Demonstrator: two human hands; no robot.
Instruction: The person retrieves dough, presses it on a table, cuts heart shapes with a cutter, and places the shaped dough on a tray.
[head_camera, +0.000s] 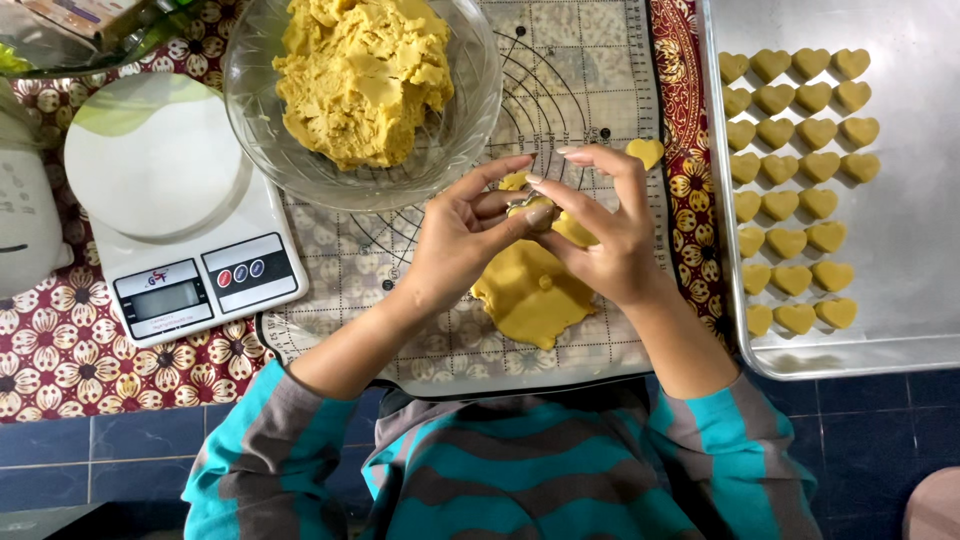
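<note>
I see left hand (462, 232) and right hand (600, 225) pinching small cutter (530, 209) together, fingers closed steadying it; flattened dough (530, 295) just below grip, tray (900, 250) of heart pieces (795, 180) well right.

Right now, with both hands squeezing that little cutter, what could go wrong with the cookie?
1. Both hands, left hand and right hand, pinch the small cutter; the soft dough piece may squash or tear.
2. It is held above the flattened dough, so a dropped piece might dent it.
3. The glass bowl sits partly on the scale; a nudge could perhaps tip it.
</note>
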